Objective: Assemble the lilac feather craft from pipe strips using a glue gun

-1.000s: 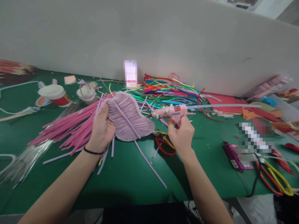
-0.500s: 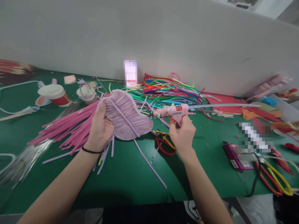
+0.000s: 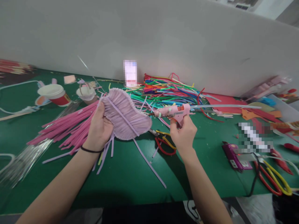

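Note:
My left hand [image 3: 100,129] grips the left edge of a curved lilac piece [image 3: 127,116] made of pipe cleaners, its thumb on the near face and a single strip running diagonally across it. In my right hand [image 3: 184,132] is a pink hot glue gun [image 3: 173,111], held by its handle. Its nozzle points left, close to the right edge of the lilac piece; whether the two touch I cannot tell. A long translucent glue stick [image 3: 224,106] juts from the back of the gun. Loose lilac pipe cleaners [image 3: 150,163] lie below the piece.
Red-and-yellow-handled pliers [image 3: 165,146] lie under the glue gun. Pink pipe cleaners [image 3: 67,126] and paper cups [image 3: 54,95] are at left. Behind is a multicoloured pipe cleaner pile [image 3: 168,90]. At right are a purple device [image 3: 234,157] with cables and another red-and-yellow-handled tool [image 3: 273,177].
The lilac piece has shifted slightly left in my left hand's grasp. My right hand and the glue gun have moved slightly right. Both holds are the same.

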### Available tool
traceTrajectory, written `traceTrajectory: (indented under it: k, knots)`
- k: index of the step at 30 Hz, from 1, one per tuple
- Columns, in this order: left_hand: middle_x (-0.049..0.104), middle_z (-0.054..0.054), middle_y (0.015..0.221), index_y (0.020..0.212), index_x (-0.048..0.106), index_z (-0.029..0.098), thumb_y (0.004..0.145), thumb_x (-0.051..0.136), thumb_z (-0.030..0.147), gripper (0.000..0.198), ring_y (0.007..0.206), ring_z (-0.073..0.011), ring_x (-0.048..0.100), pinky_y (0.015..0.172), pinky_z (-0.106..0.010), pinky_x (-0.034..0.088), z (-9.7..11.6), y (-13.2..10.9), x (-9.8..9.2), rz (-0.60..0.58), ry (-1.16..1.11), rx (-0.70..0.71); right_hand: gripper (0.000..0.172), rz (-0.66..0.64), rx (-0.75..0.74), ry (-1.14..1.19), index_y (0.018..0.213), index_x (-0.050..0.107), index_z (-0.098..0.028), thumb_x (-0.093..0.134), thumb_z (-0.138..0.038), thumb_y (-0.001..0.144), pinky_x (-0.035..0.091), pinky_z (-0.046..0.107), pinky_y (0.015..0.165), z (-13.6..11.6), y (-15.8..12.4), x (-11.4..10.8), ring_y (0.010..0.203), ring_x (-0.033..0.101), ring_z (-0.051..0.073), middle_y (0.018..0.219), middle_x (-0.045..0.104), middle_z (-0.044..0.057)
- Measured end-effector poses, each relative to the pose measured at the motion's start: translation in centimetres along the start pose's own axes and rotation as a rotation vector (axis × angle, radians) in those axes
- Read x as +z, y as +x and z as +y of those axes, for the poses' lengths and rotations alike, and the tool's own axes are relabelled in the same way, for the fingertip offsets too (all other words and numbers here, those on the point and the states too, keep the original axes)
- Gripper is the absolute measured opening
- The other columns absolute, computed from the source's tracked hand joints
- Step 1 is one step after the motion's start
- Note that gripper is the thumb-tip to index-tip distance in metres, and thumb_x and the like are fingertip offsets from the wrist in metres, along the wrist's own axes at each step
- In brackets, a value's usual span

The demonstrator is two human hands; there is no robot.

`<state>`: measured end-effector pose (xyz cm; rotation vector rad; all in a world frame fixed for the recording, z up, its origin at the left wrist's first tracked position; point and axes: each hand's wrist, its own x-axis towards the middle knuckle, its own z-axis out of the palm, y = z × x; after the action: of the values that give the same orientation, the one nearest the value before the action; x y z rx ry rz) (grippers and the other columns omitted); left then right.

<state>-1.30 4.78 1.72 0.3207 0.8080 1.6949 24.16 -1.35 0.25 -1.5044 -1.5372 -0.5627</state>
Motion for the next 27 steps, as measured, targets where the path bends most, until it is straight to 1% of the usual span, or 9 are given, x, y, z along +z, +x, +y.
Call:
traceTrajectory:
  k: [2,5,8,11,14,17,21,27]
  knots:
    - [0.08,-0.002,0.096,0.091,0.075,0.019,0.103,0.047,0.023,0.031,0.115,-0.0161,0.068,0.101,-0.026,0.054,0.0,-0.01,0.0,-0.017,0.004,-0.012,0.014,-0.001,0.002,-0.002,0.093,0.06,-0.017,0.055,-0.028,0.087,0.044,0.03,0.055,-0.02,-0.01,0.07,0.059,0.058,0.019,0.068,0.062,0.003]
    - [0.08,-0.001,0.092,0.092,0.074,0.017,0.104,0.046,0.022,0.031,0.099,-0.0126,0.073,0.099,-0.025,0.054,-0.12,0.04,-0.11,-0.035,-0.013,-0.015,0.013,-0.005,0.024,0.001,0.091,0.06,-0.018,0.056,-0.029,0.086,0.044,0.03,0.056,-0.14,-0.05,0.22,0.059,0.058,0.019,0.068,0.062,0.002]
    - [0.08,-0.001,0.092,0.091,0.074,0.016,0.103,0.047,0.021,0.029,0.089,-0.0107,0.074,0.097,-0.023,0.055,-0.37,0.05,-0.29,-0.06,-0.024,-0.016,0.013,-0.04,0.058,0.017,0.087,0.059,-0.019,0.057,-0.031,0.084,0.045,0.03,0.057,-0.32,-0.07,0.3,0.057,0.057,0.018,0.066,0.061,0.002]
    - [0.08,-0.002,0.094,0.091,0.074,0.017,0.102,0.049,0.022,0.028,0.093,-0.0125,0.074,0.095,-0.023,0.056,-0.58,0.03,-0.47,-0.094,-0.014,-0.016,0.012,-0.06,0.07,0.036,0.087,0.059,-0.019,0.056,-0.03,0.084,0.045,0.03,0.057,-0.46,-0.07,0.27,0.057,0.057,0.019,0.065,0.059,0.002]
    - [0.079,-0.002,0.093,0.092,0.074,0.016,0.102,0.049,0.023,0.028,0.095,-0.0128,0.073,0.095,-0.022,0.056,-0.64,0.08,-0.57,-0.095,-0.013,-0.011,0.013,-0.06,0.063,0.048,0.089,0.059,-0.018,0.055,-0.03,0.085,0.045,0.031,0.058,-0.47,-0.05,0.19,0.059,0.058,0.019,0.068,0.061,0.003]
    - [0.079,-0.002,0.093,0.092,0.075,0.015,0.103,0.048,0.023,0.03,0.093,-0.0118,0.073,0.096,-0.022,0.055,-0.54,0.17,-0.55,-0.076,-0.016,-0.004,0.014,-0.067,0.068,0.047,0.091,0.059,-0.018,0.054,-0.031,0.086,0.046,0.031,0.059,-0.37,-0.04,0.11,0.061,0.059,0.02,0.069,0.062,0.004]
    - [0.079,-0.001,0.095,0.093,0.076,0.017,0.103,0.046,0.023,0.032,0.098,-0.0121,0.072,0.096,-0.022,0.055,-0.25,0.2,-0.36,-0.055,-0.013,-0.017,0.014,-0.079,0.088,0.033,0.087,0.058,-0.02,0.052,-0.032,0.086,0.045,0.032,0.059,-0.22,0.01,-0.01,0.061,0.059,0.02,0.069,0.062,0.004]
    - [0.08,-0.001,0.093,0.091,0.076,0.017,0.104,0.045,0.023,0.034,0.096,-0.0127,0.072,0.089,-0.022,0.058,0.07,0.11,-0.13,-0.028,-0.022,-0.003,0.014,-0.083,0.077,0.042,0.092,0.06,-0.019,0.052,-0.03,0.087,0.046,0.032,0.06,-0.11,0.05,-0.19,0.064,0.061,0.021,0.074,0.065,0.006]
